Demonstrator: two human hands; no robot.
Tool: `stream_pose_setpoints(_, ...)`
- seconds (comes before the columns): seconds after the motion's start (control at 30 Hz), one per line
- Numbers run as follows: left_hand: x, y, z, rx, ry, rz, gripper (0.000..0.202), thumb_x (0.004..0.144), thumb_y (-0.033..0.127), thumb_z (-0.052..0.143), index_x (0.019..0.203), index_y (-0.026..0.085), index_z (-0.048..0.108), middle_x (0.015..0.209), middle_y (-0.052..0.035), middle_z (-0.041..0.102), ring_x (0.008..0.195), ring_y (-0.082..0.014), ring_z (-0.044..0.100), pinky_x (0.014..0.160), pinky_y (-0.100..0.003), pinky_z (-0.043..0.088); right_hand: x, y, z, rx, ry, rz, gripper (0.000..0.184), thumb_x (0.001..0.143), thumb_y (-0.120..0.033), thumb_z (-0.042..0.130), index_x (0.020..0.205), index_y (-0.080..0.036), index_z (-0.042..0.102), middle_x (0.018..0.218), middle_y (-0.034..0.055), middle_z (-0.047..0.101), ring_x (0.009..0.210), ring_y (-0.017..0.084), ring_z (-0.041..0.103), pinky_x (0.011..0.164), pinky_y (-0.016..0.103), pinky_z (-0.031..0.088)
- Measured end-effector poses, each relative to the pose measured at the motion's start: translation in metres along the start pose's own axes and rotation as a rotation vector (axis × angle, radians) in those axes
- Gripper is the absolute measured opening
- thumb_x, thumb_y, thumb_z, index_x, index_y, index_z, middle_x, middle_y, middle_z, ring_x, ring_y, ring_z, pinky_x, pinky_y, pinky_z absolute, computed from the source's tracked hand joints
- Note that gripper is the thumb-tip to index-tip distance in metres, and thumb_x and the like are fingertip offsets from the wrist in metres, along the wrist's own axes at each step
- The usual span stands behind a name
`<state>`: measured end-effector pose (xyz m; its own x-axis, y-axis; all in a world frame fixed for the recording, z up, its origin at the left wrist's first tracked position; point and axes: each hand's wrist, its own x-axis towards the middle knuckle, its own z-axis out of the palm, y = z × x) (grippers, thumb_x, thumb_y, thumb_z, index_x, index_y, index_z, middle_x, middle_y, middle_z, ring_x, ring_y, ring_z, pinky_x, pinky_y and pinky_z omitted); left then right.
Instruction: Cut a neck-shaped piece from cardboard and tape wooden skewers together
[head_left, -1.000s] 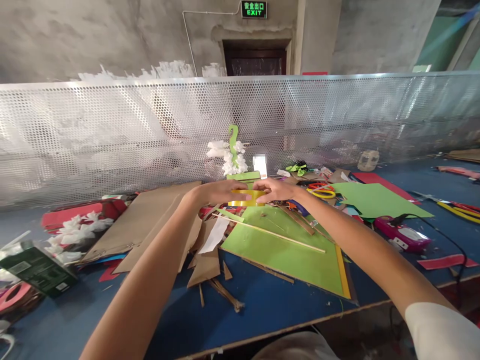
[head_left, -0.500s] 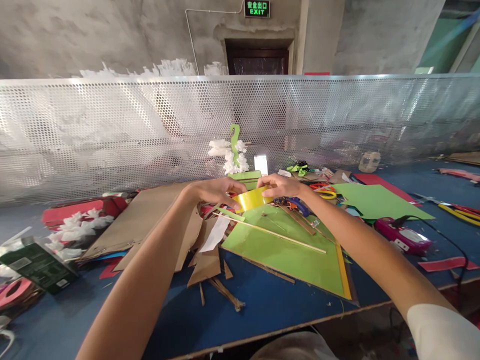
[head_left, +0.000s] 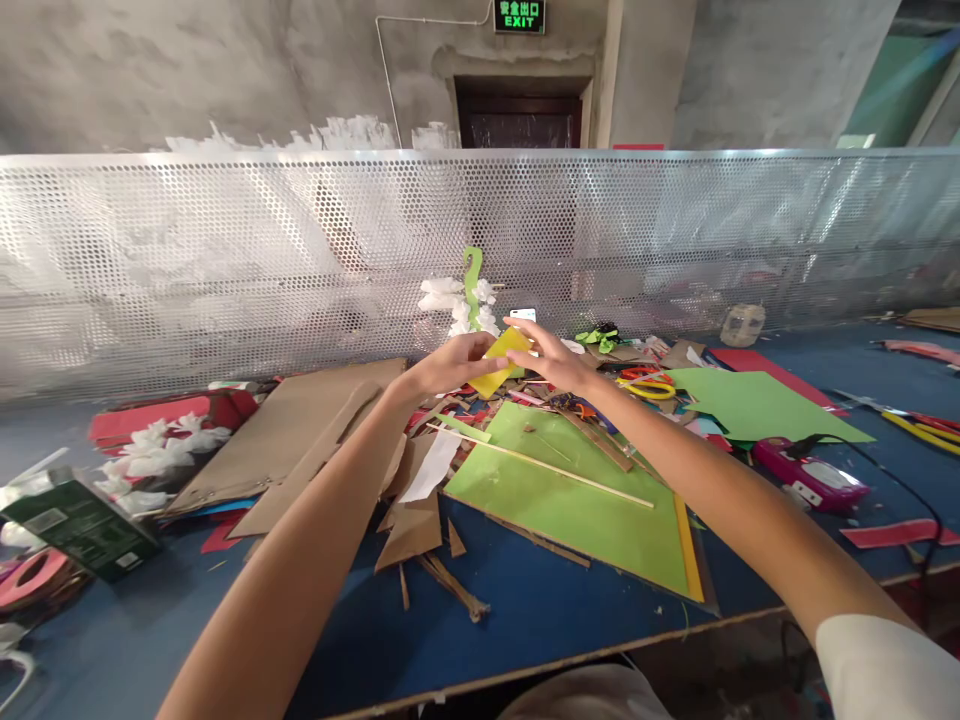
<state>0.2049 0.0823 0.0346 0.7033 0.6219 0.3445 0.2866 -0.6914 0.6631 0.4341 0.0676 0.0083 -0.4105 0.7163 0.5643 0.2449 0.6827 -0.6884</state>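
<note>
Both hands are raised over the far middle of the table, around a shiny, wide roll of yellow tape (head_left: 495, 364). My left hand (head_left: 451, 362) is closed on the roll's left side, thumb in front. My right hand (head_left: 556, 358) grips its right edge with thumb and lower fingers, one finger stretched out above. The roll is tilted, its right end higher. Just behind the hands stands a green hooked paper piece (head_left: 472, 270) with white crumpled tufts (head_left: 442, 296). A phone (head_left: 523, 314) with a lit screen leans behind my right fingers.
Green board (head_left: 570, 510) with a thin stick (head_left: 600, 485) lies before me, beside cardboard scraps (head_left: 411, 530). Brown cardboard (head_left: 300, 425) and a dark green box (head_left: 79, 525) are left. Scissors (head_left: 646, 384), green paper (head_left: 757, 400) and a magenta device (head_left: 810, 475) sit right. A perforated metal panel (head_left: 247, 260) stands behind.
The yellow tape roll has turned from nearly level to tilted and risen slightly. Both hands have moved up with it, and a finger of my right hand has straightened.
</note>
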Motion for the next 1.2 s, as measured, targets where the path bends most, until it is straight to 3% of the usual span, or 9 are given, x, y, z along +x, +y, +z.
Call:
stream_pose_setpoints(0.1, -0.001, 0.000, 0.001, -0.126, -0.070, 0.043, 0.038, 0.089, 0.042, 0.070, 0.115, 0.016, 0.060, 0.102, -0.0094, 0.069, 0.089, -0.0193, 0.067, 0.075, -0.032, 0.054, 0.000, -0.001, -0.006, 0.010, 0.037, -0.040, 0.071, 0.086, -0.053, 0.071, 0.149, -0.026, 0.054, 0.159, 0.0105, 0.050, 0.149, 0.034, 0.041, 0.123, 0.056, 0.033)
stream_pose_setpoints(0.23, -0.006, 0.007, 0.000, -0.231, -0.165, 0.068, 0.049, 0.085, 0.032, 0.073, 0.128, 0.015, 0.056, 0.123, -0.0152, 0.068, 0.110, -0.0256, 0.068, 0.089, -0.039, 0.057, -0.001, -0.001, -0.012, 0.080, 0.017, -0.055, 0.067, 0.089, -0.051, 0.068, 0.150, -0.027, 0.054, 0.154, 0.0092, 0.056, 0.139, 0.031, 0.053, 0.119, 0.054, 0.040)
stream_pose_setpoints(0.33, -0.007, 0.012, 0.000, -0.246, -0.172, 0.065, 0.053, 0.085, 0.029, 0.073, 0.133, 0.015, 0.055, 0.130, -0.0172, 0.067, 0.116, -0.0282, 0.067, 0.090, -0.040, 0.057, -0.001, -0.003, -0.013, 0.088, 0.028, -0.051, 0.062, 0.092, -0.049, 0.063, 0.149, -0.026, 0.055, 0.151, 0.0091, 0.058, 0.133, 0.030, 0.057, 0.114, 0.051, 0.044)
stream_pose_setpoints(0.57, -0.004, 0.009, 0.004, -0.249, -0.092, 0.023, 0.051, 0.089, 0.033, 0.066, 0.133, 0.012, 0.055, 0.117, -0.0161, 0.073, 0.100, -0.0240, 0.072, 0.085, -0.038, 0.058, -0.001, -0.006, -0.009, 0.033, 0.085, -0.067, 0.065, 0.088, -0.052, 0.067, 0.146, -0.024, 0.057, 0.142, 0.0114, 0.063, 0.124, 0.030, 0.060, 0.104, 0.048, 0.051)
stream_pose_setpoints(0.77, -0.003, 0.006, -0.001, -0.190, 0.005, 0.010, 0.044, 0.091, 0.041, 0.065, 0.122, 0.010, 0.066, 0.101, -0.0111, 0.074, 0.088, -0.0198, 0.070, 0.080, -0.034, 0.055, 0.002, 0.003, -0.007, 0.011, 0.130, -0.012, 0.056, 0.091, -0.057, 0.062, 0.136, -0.024, 0.058, 0.130, 0.0106, 0.066, 0.121, 0.029, 0.059, 0.099, 0.043, 0.051)
stream_pose_setpoints(0.9, -0.003, -0.003, -0.012, -0.008, -0.022, -0.013, 0.039, 0.093, 0.046, 0.062, 0.108, 0.012, 0.074, 0.086, -0.0060, 0.072, 0.075, -0.0165, 0.063, 0.070, -0.030, 0.050, 0.001, 0.006, -0.005, -0.032, -0.006, 0.019, 0.048, 0.086, -0.057, 0.070, 0.115, -0.021, 0.057, 0.116, 0.0088, 0.065, 0.111, 0.026, 0.060, 0.095, 0.039, 0.050)
stream_pose_setpoints(1.03, -0.005, -0.009, -0.017, 0.158, -0.135, -0.026, 0.037, 0.092, 0.045, 0.060, 0.102, 0.014, 0.079, 0.086, -0.0050, 0.074, 0.076, -0.0172, 0.062, 0.072, -0.031, 0.049, -0.003, 0.008, 0.002, 0.023, -0.272, 0.142, 0.048, 0.084, -0.051, 0.077, 0.113, -0.021, 0.053, 0.099, 0.0048, 0.066, 0.083, 0.018, 0.061, 0.071, 0.030, 0.050)
stream_pose_setpoints(1.1, -0.005, -0.010, -0.016, 0.188, -0.155, -0.045, 0.037, 0.093, 0.045, 0.060, 0.103, 0.015, 0.079, 0.090, -0.0058, 0.075, 0.079, -0.0183, 0.063, 0.073, -0.031, 0.050, -0.004, 0.010, 0.004, 0.110, -0.277, 0.214, 0.045, 0.085, -0.049, 0.076, 0.110, -0.020, 0.054, 0.093, 0.0038, 0.067, 0.074, 0.016, 0.061, 0.061, 0.026, 0.048)
stream_pose_setpoints(1.2, -0.003, -0.010, -0.013, 0.250, -0.122, -0.027, 0.035, 0.092, 0.044, 0.060, 0.102, 0.017, 0.079, 0.094, -0.0064, 0.076, 0.084, -0.0194, 0.065, 0.076, -0.032, 0.051, -0.005, 0.016, 0.007, 0.240, -0.285, 0.251, 0.046, 0.081, -0.045, 0.082, 0.111, -0.018, 0.060, 0.096, 0.0044, 0.070, 0.075, 0.015, 0.064, 0.059, 0.023, 0.051)
